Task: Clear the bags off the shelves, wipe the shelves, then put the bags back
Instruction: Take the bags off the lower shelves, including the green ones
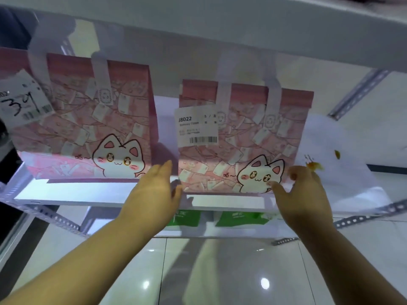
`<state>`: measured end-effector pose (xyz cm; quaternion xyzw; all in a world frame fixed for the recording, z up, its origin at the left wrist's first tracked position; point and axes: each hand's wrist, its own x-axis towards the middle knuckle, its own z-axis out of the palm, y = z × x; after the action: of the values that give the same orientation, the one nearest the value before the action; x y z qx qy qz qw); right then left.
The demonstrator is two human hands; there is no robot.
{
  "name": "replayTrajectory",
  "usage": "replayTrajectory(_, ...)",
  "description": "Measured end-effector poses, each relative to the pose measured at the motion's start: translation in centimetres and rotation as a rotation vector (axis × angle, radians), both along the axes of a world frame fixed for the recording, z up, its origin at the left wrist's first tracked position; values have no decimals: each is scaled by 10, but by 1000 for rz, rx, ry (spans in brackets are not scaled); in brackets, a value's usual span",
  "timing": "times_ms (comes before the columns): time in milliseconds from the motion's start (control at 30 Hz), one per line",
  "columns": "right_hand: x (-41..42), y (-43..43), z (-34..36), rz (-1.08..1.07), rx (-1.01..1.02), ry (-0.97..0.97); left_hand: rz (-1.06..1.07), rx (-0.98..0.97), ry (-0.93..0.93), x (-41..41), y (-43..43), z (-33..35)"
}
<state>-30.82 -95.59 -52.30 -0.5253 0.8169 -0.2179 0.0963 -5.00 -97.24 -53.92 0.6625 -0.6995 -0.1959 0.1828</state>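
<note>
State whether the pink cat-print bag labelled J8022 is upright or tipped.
Upright: the pink cat-print bag stands base-down on the white shelf, white handles up.
</note>
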Motion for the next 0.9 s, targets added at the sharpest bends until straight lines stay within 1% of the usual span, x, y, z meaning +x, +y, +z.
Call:
replayTrajectory(67, -8, -8, -1, -24, 61, -34, 6, 9, -28, -10, 1, -3)
replayTrajectory(167, -14, -15, -5, 42, 98, -90, 8, 23, -30, -17, 2, -6)
replayTrajectory(300, -15, -12, -7, 109, 52, -198, 64, 50, -1, -20, -1, -5)
replayTrajectory(467, -15, -7, -5, 159, 11, -211, 87, 43, 11, -21, -4, -5)
replayTrajectory(567, -17, -6, -4, 149, 23, -207, 100, 49, 22, -23, -2, -6)
replayTrajectory(700, -20, 2, -1, 102, 24, -172, 106, 12, 84, -20, 8, -5)
replayTrajectory(900, -13, 30, -3, 98, -102, -156, 100, -8, 121, -6, 31, -2)
